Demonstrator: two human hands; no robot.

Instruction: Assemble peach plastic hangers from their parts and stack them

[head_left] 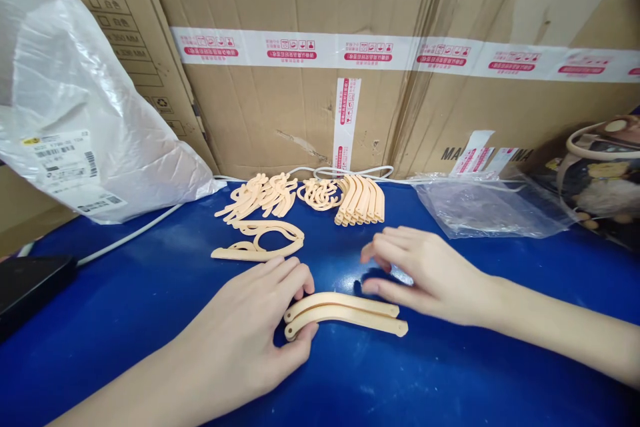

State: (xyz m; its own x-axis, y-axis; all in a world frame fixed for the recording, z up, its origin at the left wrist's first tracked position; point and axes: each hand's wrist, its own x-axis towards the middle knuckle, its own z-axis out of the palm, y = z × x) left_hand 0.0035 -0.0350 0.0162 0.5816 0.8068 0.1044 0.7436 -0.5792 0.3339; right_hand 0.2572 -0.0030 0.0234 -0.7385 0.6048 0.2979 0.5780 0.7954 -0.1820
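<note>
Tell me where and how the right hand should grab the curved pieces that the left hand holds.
Probably grip the curved pieces by their straighter right ends, coming from the right: those ends lie uncovered near the right hand, while the left hand holds the rounded left ends.

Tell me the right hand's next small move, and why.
Probably bring the right hand to the free ends of the two curved pieces to steady them: it appears to hold nothing and is close by, while the left hand holds only their opposite ends.
</note>
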